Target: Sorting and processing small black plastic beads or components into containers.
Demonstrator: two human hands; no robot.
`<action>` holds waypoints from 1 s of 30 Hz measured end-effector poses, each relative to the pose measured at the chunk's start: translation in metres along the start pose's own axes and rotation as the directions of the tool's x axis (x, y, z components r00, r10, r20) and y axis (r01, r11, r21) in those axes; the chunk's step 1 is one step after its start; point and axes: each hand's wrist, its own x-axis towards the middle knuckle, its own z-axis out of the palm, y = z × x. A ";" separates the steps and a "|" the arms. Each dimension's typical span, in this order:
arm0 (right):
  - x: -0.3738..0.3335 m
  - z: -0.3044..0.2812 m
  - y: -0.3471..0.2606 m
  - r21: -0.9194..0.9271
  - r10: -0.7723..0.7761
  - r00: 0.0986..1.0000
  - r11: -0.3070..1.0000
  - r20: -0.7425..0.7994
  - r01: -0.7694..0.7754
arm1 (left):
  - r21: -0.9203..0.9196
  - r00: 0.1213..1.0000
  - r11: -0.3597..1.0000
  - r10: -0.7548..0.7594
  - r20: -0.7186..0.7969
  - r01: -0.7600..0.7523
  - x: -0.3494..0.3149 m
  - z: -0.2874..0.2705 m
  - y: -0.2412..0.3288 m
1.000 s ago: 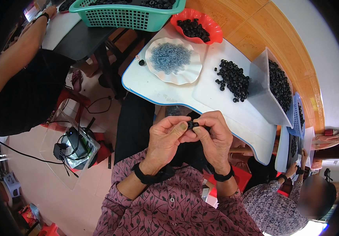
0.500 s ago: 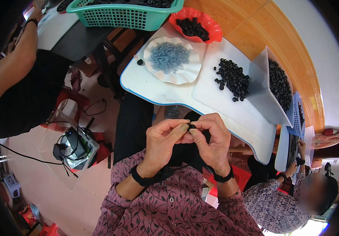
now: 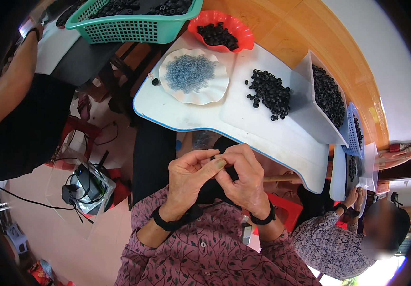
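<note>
Above my lap, in front of the white table, my left hand (image 3: 186, 177) and my right hand (image 3: 244, 183) meet at the fingertips. Both are closed in a pinch around a small black ring-like part (image 3: 213, 158). Only a sliver of it shows between the fingers; the rest is covered. Beyond my hands, a wavy-edged white plate (image 3: 220, 86) holds a heap of tiny clear bluish rings (image 3: 190, 73). A loose pile of black ring-like parts (image 3: 269, 93) lies to the right of that plate.
A scalloped red bowl (image 3: 246, 39), a tilted clear bin (image 3: 305, 102) and a blue basket (image 3: 353, 143) hold black parts on the white table (image 3: 186, 117). A green basket (image 3: 129, 31) stands far left. Co-workers sit at left and right; cables and electronics (image 3: 88, 183) lie lower left.
The view has shifted, so the table and its contents sit further left. My fingers have closed more over the black part, hiding most of it. The right co-worker's hands have come together.
</note>
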 end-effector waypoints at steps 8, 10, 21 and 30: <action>-0.010 0.001 -0.003 0.057 0.136 0.990 0.989 0.023 -0.137 | -0.023 0.998 0.998 -0.059 0.005 0.059 0.002 -0.002 -0.001; -0.010 -0.003 -0.004 0.099 0.158 0.986 0.982 0.048 -0.162 | -0.040 0.998 0.997 -0.063 0.016 0.064 0.002 -0.003 -0.001; -0.020 0.009 0.003 0.296 0.270 0.962 0.917 0.029 -0.266 | -0.053 0.999 0.998 -0.045 0.017 0.046 0.004 -0.008 -0.003; -0.023 0.016 0.006 0.415 0.360 0.932 0.841 0.048 -0.346 | -0.214 0.996 0.973 -0.088 0.017 0.089 0.005 -0.012 -0.009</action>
